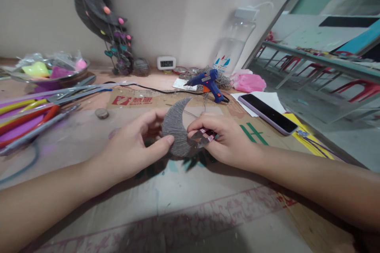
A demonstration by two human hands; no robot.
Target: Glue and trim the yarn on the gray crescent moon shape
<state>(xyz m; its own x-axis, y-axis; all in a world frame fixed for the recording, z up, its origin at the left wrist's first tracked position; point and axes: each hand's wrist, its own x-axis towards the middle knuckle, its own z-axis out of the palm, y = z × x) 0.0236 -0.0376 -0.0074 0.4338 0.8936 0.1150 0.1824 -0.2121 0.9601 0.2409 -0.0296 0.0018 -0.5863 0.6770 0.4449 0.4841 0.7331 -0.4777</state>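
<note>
A crescent wrapped in grey yarn (175, 127) is held above the cardboard-covered table, its tip pointing up. My left hand (133, 142) grips its left edge, thumb on the front face and fingers behind. Closed around a small tool with pinkish handles (210, 135), my right hand (227, 138) is at the crescent's lower right side. The tool's metal part lies against or very near the yarn; it is too blurred to tell whether they touch. A thin strand shows just above my right hand.
Behind the hands lies a blue glue gun (210, 83), with a phone (267, 114) to its right. Scissors (44, 120) and a bowl (18, 75) are left; a bottle (231, 43), clock (166, 63) and yarn ball (141, 67) stand along the wall. A small stone (101, 113) lies left.
</note>
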